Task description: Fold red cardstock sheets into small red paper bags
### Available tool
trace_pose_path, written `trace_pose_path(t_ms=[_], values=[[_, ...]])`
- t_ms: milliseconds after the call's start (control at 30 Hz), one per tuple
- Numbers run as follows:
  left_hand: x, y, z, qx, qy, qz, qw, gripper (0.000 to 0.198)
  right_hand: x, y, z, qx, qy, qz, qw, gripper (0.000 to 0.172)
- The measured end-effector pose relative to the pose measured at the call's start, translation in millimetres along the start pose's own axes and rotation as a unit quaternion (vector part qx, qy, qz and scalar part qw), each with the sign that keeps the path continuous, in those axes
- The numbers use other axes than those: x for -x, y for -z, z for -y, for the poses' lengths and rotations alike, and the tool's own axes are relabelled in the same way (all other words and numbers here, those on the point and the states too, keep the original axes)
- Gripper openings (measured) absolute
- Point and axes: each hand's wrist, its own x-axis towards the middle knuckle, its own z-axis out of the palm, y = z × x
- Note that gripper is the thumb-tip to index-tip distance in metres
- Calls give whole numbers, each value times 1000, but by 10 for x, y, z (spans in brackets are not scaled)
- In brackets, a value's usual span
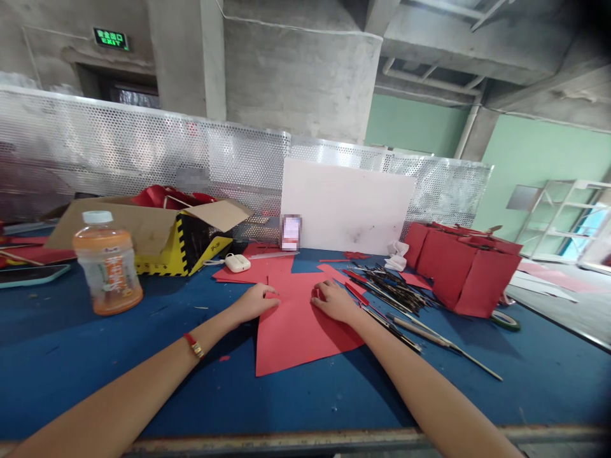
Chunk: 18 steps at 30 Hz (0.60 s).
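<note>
A red sheet of paper point(298, 334) lies on the blue table between my two hands, its near edge slanting. At the sheet's upper left edge is my left hand point(255, 301), a red band on its wrist. Its thumb and fingers reach onto the paper with a gap between them. My right hand point(337, 302) rests on the sheet's right side, fingers bent and apart, fingertips touching the paper. More red paper point(238, 275) lies just beyond my left hand, with a white earbud case point(237, 263) on it.
On the left stand an orange drink bottle point(109, 264) and an open cardboard box point(157, 229). A phone point(291, 233) leans against a white board point(344, 203). To the right are thin dark sticks point(389, 286), a long-handled brush point(420, 331), red paper bags point(470, 270) and tape point(505, 320).
</note>
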Motion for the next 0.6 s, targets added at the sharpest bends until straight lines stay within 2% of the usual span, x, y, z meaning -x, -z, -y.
trace_pose_path(t_ms=[233, 400, 600], values=[[15, 1, -22, -3, 6, 1, 1000, 27, 4, -14, -16, 4, 2, 2, 1000, 32], [15, 7, -27, -10, 14, -2, 1000, 33, 13, 3, -5, 5, 3, 5, 1000, 31], [27, 11, -54, -5, 7, 2, 1000, 26, 15, 11, 0, 7, 4, 10, 1000, 31]])
